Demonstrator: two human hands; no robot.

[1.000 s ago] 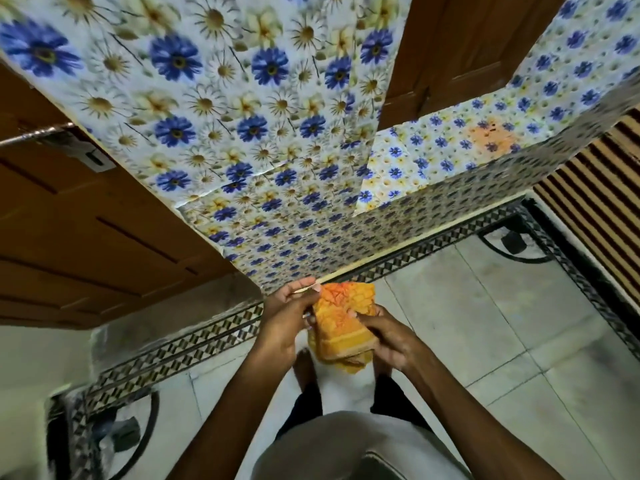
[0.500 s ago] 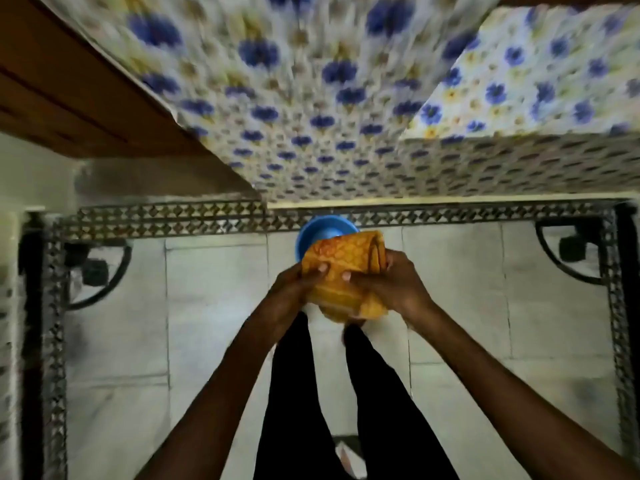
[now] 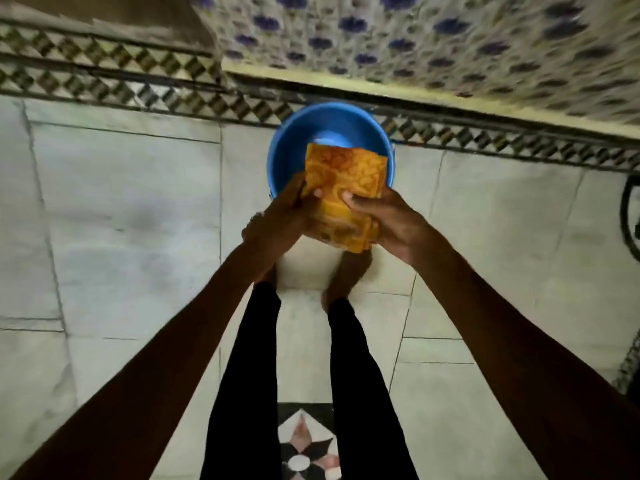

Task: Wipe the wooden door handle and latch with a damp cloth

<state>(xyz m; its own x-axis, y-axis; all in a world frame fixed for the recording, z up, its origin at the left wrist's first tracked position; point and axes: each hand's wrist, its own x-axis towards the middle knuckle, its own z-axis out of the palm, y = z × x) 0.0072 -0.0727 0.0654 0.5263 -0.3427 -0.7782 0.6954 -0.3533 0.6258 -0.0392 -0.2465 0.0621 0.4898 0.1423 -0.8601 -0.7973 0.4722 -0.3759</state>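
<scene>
Both hands, left hand (image 3: 287, 216) and right hand (image 3: 388, 220), are clamped on a folded orange patterned cloth (image 3: 344, 195), held directly above a round blue plastic bucket (image 3: 287, 150) on the tiled floor (image 3: 138, 220). The cloth's long axis points away from the person, its far end over the bucket's mouth. The wooden door handle and latch are out of view.

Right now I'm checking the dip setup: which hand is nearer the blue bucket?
Neither clearly. The left hand overlaps the blue bucket's near-left rim; the right hand sits just below its near-right rim. Both hold the orange cloth over it.
</scene>
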